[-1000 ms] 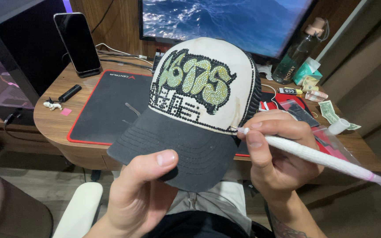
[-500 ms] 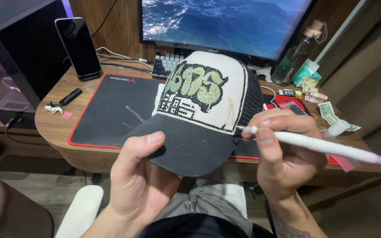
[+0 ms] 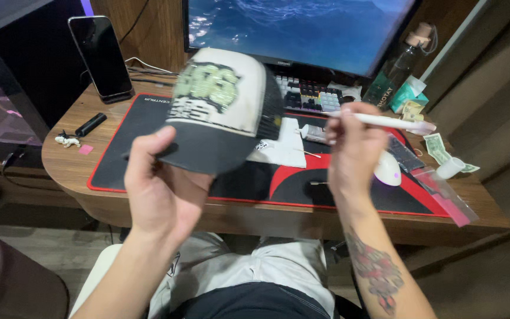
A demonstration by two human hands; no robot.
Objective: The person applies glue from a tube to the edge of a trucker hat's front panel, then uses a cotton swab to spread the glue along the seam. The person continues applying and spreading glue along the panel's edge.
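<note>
Your left hand [image 3: 163, 192] fingers clamp the cream-and-grey cap's [image 3: 222, 109] brim; right hand [image 3: 352, 150] fingers pinch a white pen [image 3: 385, 121], right of it.

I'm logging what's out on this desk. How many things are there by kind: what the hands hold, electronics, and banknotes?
Held in the hands: 2, the cap in the left hand and the white pen tool in the right hand
Electronics: 4, monitor, keyboard, mouse, phone
Banknotes: 1
Total: 7
</note>
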